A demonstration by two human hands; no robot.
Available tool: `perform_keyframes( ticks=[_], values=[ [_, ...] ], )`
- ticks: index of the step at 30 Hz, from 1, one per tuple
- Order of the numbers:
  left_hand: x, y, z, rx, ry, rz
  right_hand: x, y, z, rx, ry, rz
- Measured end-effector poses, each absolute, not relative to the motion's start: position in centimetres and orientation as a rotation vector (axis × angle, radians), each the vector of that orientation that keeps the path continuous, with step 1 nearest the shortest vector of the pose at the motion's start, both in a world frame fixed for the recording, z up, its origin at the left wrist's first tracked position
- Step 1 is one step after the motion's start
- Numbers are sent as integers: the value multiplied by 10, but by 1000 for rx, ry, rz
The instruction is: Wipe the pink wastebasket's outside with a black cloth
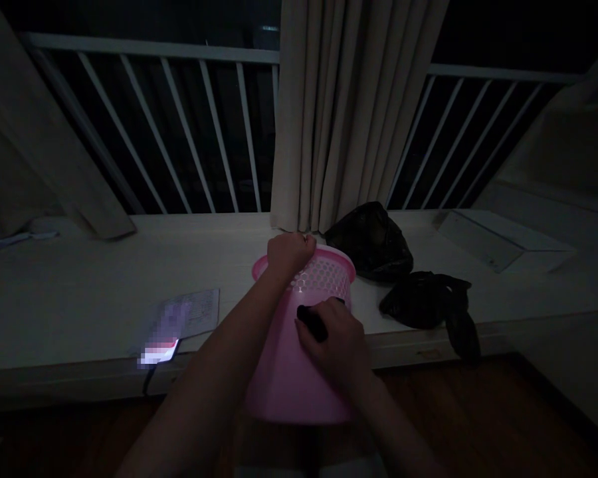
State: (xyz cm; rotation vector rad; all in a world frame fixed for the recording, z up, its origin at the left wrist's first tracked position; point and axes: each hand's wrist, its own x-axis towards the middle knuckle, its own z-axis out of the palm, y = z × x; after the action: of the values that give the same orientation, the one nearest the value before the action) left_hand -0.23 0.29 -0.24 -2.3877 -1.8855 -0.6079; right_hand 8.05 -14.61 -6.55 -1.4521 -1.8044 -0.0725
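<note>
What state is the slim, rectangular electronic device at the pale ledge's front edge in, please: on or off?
On: the slim device glows brightly at its near end in the dim room; pixelation obscures much of it.

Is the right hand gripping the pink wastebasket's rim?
No, the right hand holds a black object against the pink wastebasket, below its rim.

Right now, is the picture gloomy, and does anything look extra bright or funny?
In the head view, it's mostly dim: the pink basket looks dull and the black bags show little detail; in the head view, the glowing screen is brightest, partly hidden by blocky squares; in the head view, the railing bars lean, perhaps from lens distortion.
</note>
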Motion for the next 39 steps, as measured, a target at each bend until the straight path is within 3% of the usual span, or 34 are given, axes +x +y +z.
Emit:
perform_keyframes(
  ticks=[16, 23, 39],
  values=[
    [1, 4, -3, -2362, -1885, -640, 67, -135, -49, -1543, -1760, -158],
    [5, 3, -3, -2383, -1881, -653, 71, -150, -57, -1322, -1916, 53],
    [-8, -2, -9, -2340, -1949, -619, 67, -146, -80, -1302, -1876, -64]
  ],
)
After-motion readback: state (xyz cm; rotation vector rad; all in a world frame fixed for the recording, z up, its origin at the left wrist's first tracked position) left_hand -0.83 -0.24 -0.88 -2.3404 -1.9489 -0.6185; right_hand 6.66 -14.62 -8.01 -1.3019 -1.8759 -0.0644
